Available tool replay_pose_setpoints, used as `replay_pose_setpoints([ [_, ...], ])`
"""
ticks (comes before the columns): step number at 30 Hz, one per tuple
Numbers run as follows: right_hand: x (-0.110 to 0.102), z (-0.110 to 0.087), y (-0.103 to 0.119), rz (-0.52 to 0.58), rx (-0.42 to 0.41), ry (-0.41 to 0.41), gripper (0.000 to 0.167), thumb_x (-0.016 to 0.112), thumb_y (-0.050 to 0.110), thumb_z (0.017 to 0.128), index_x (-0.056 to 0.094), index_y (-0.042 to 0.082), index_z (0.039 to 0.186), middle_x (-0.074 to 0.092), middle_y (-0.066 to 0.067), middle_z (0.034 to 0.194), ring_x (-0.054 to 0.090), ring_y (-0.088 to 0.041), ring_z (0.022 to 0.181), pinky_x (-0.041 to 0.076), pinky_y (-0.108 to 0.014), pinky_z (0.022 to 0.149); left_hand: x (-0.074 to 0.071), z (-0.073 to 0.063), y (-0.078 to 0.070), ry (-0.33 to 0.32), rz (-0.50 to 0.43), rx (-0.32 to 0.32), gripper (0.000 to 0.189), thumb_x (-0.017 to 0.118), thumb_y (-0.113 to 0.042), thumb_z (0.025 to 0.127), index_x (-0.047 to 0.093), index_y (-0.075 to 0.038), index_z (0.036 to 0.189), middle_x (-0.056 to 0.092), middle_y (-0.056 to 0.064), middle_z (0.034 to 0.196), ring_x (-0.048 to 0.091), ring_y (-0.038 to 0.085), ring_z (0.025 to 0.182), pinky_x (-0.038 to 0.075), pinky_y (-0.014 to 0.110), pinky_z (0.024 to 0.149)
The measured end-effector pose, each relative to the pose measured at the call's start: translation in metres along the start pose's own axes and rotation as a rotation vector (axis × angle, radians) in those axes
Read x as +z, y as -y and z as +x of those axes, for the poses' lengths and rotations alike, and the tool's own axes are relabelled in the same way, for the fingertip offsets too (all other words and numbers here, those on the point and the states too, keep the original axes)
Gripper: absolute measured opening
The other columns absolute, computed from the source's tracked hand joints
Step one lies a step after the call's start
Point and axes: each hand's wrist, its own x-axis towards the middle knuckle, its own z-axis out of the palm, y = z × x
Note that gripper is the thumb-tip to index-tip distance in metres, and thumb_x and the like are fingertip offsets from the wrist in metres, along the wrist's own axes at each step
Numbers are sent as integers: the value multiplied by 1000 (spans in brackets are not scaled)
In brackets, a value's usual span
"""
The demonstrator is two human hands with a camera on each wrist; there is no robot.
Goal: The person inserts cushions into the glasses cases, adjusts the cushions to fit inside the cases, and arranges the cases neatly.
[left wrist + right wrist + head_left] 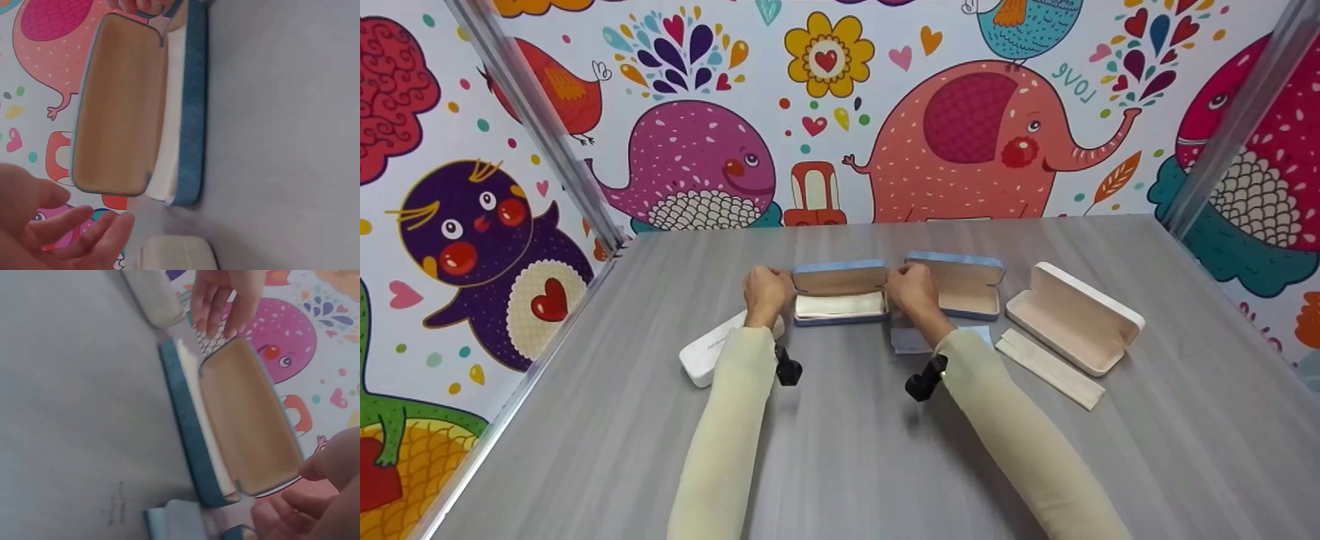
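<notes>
An open blue glasses case (840, 322) stands upright with its lid (115, 107) raised and a folded cream cloth (840, 304) lying inside. My left hand (767, 292) is beside the case's left end, its fingers loosely extended and holding nothing in the left wrist view. At the right end my right hand (913, 292) is close around the lid's corner; its thumb (320, 467) appears to touch the edge, while the fingers (281, 514) lie loosely below. Whether those fingers touch the lid I cannot tell.
A closed white glasses case (705, 354) lies left, partly behind my left forearm. Right of the hands stand a second open blue case (971, 300) and an open white case (1072, 319). A light-blue cloth (911, 341) and a folded cream cloth strip (1054, 369) lie before them.
</notes>
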Motion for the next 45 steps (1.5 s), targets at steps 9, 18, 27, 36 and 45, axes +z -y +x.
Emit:
replay_pose_setpoints([
  [9,-6,3,13,194,141,191,50,47,59,99,51,9,102,43,4,67,47,-14,68,53,-42,86,-3,5,-7,306,-116,-189,61,35,-47,107,54,2,137,50,20,147,53,30,127,49,42,104],
  [18,2,13,15,225,225,203,79,51,60,97,38,0,147,52,-14,130,53,-30,122,49,-48,104,6,5,-11,428,-146,-255,70,36,-51,106,34,1,152,45,20,152,51,34,132,47,47,108],
  [27,10,18,18,188,263,197,72,53,57,98,46,0,141,51,-14,140,52,-30,126,49,-54,104,8,3,-11,400,-196,-270,61,43,-46,105,49,3,141,57,21,130,60,31,107,54,48,95],
  [36,9,21,22,150,280,190,62,55,46,101,50,-3,138,52,-17,139,52,-30,128,52,-53,100,5,4,-9,415,-242,-284,48,48,-46,103,55,-1,116,51,11,95,54,22,84,49,36,73],
  [45,8,22,21,197,341,213,55,59,42,100,58,-1,133,56,-18,140,53,-32,130,47,-51,108,4,8,-8,440,-179,-293,56,48,-45,104,54,2,133,55,13,103,56,21,84,52,36,75],
])
